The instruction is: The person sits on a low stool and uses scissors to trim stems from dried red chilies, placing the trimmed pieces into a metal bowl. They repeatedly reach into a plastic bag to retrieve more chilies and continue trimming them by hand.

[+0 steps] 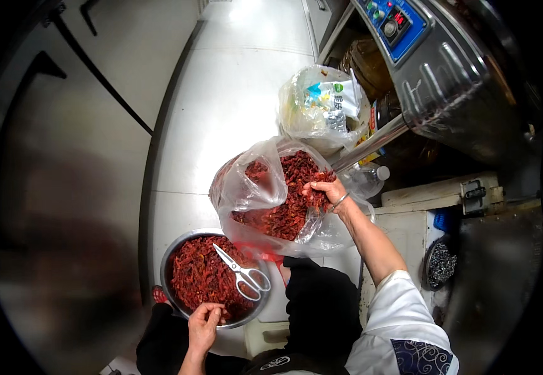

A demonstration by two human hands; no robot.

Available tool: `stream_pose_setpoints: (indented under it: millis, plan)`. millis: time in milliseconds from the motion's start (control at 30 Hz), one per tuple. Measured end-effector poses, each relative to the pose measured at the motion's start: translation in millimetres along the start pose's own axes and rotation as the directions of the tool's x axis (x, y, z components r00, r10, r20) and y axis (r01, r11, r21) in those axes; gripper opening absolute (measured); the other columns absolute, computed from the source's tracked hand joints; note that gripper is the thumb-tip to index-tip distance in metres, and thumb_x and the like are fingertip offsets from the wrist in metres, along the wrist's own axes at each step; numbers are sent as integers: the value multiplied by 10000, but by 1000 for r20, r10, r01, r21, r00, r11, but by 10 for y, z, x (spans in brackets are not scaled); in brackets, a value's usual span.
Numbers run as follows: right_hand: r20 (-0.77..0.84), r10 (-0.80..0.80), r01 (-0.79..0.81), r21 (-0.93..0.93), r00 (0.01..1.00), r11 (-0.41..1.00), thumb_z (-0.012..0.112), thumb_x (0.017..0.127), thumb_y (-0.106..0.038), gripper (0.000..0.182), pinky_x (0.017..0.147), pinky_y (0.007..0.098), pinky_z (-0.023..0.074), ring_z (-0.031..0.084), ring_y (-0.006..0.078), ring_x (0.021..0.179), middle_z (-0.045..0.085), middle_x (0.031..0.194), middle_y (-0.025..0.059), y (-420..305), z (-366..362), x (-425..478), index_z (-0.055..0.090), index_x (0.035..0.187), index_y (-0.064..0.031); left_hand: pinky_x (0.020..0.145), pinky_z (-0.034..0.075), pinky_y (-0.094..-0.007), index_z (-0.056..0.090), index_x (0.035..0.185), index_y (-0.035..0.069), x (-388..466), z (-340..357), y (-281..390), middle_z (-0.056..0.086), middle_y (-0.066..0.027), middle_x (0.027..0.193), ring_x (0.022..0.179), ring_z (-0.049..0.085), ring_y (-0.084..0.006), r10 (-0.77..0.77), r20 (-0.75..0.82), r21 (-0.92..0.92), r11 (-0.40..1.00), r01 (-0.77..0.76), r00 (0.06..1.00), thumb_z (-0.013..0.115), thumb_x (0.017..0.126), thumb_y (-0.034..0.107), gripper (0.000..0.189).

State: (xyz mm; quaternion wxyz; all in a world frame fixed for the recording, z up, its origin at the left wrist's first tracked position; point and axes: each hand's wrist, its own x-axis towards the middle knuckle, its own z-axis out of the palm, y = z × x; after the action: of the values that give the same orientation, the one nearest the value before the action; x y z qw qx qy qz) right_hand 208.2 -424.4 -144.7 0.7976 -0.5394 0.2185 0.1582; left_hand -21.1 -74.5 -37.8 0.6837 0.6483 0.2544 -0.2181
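My right hand (330,191) grips a clump of dried red chillies (318,197) over a large clear plastic bag (295,246). The bag stands on the floor, its mouth spread, with more dried chillies (278,225) inside. My left hand (202,323) is at the near rim of a round steel bowl (164,267), thumb and forefinger close together. Whether anything is between those fingertips I cannot tell. Dried red chillies (194,267) fill the bowl. On top of them lie steel scissors (239,269) with pale handles, blades a little apart, pointing up and left.
Behind the chilli bag stands another clear bag (295,108) holding printed wrappers. A clear plastic bottle (367,180) lies beside a metal leg (370,143). A steel appliance with a lit control panel (395,26) overhangs the right. Steel cabinet doors (88,164) line the left.
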Motion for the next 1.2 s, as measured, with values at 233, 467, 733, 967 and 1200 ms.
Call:
stream_pose_setpoints:
  millis: [233,467,733,967,1200]
  plan:
    - [313,-146,90,185,938,979,517,737,-37,266,660,359,494,560,203,683,546,741,90,-663,822,-960,465,982,50,541,411,-193,544,871,-8,-64,-31,23,558,-42,755,598,508,-81,146,41,113,982,-150,988,484,816,123,154]
    - [503,-45,96,-77,863,992,585,705,-42,98,558,275,467,553,173,601,546,661,78,-367,1986,-2210,504,754,-17,867,362,-292,279,1221,-5,-581,253,421,364,-139,1189,1071,405,-173,610,34,-90,791,-605,792,465,796,49,467]
    - [614,-42,38,20,788,999,596,694,-9,199,751,238,405,488,108,866,460,1116,74,800,2405,-2821,543,886,-15,845,364,-285,334,1176,-13,-1059,1,117,474,-130,1067,1022,449,-184,587,6,34,809,-587,810,553,711,49,518]
    - [707,-165,280,-50,688,959,567,706,-10,112,817,252,376,474,131,933,457,1141,93,1116,2531,-2948,525,809,-26,809,362,-231,425,1074,12,-1078,-164,-84,466,-48,1023,952,443,-131,420,-25,-191,888,-417,907,511,601,-40,483]
    - [639,-38,80,-37,768,996,563,727,-2,122,757,255,425,535,131,821,594,862,86,1403,2528,-2905,524,841,-23,676,410,-231,511,915,-9,-934,-322,-240,526,-26,839,763,505,-124,297,18,-87,952,-295,955,538,576,-33,340]
